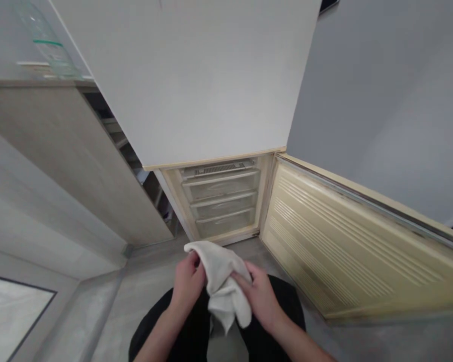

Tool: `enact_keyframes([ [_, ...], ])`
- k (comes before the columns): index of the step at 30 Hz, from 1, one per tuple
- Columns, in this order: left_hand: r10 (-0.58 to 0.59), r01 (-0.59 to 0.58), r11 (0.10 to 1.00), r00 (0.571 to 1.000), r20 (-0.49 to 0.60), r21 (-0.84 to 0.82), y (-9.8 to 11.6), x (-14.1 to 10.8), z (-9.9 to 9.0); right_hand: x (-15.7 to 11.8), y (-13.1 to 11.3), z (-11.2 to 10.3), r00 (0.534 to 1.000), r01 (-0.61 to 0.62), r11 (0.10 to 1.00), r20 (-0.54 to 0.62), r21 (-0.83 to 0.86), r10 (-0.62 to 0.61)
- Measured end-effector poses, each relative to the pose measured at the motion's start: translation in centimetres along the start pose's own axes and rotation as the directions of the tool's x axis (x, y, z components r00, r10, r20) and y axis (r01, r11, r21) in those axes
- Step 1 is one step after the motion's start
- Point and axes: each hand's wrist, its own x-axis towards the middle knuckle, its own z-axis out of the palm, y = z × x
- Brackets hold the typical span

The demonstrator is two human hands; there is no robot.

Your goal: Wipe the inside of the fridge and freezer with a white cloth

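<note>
A bunched white cloth hangs between my two hands, above my knees. At its left edge, the curled fingers of my left hand pinch the fabric. My right hand grips the cloth from the right, with the thumb and fingers over its folds. Beyond the cloth stands an open freezer compartment with several clear-fronted drawers stacked inside. Its cream, ribbed freezer door is swung wide to the right of my hands.
The white upper fridge door above the freezer is closed. To the left is a wood-toned cabinet, with a clear plastic bottle on top. A grey wall rises behind the freezer door. Grey floor lies around my legs.
</note>
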Motion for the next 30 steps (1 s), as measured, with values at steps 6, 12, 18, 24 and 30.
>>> enact_keyframes([
  [6,-0.214,0.112,0.905,0.954,-0.211,-0.411,-2.7,10.3,6.3,15.9,-3.6,0.9,0.977,0.209,0.956,-0.006,-0.205,-0.215],
  [12,-0.44,0.287,0.577,0.898,0.005,-0.765,-2.1,11.5,10.3,30.7,-7.9,12.3,0.839,0.536,0.806,0.051,-0.251,-0.542],
  [18,-0.609,0.26,0.378,0.792,-0.028,-0.888,-0.7,9.8,7.9,35.0,-5.3,19.0,0.736,0.571,0.665,-0.058,-0.481,-0.674],
  [24,-0.648,0.159,0.45,0.735,-0.199,-0.879,-0.6,9.7,7.0,34.0,7.9,18.3,0.885,0.381,0.687,0.03,-0.619,-0.464],
  [30,-0.299,-0.006,0.747,0.89,-0.344,-0.665,0.0,9.5,5.3,34.6,8.4,18.2,0.814,0.492,0.642,0.05,-0.588,-0.578],
])
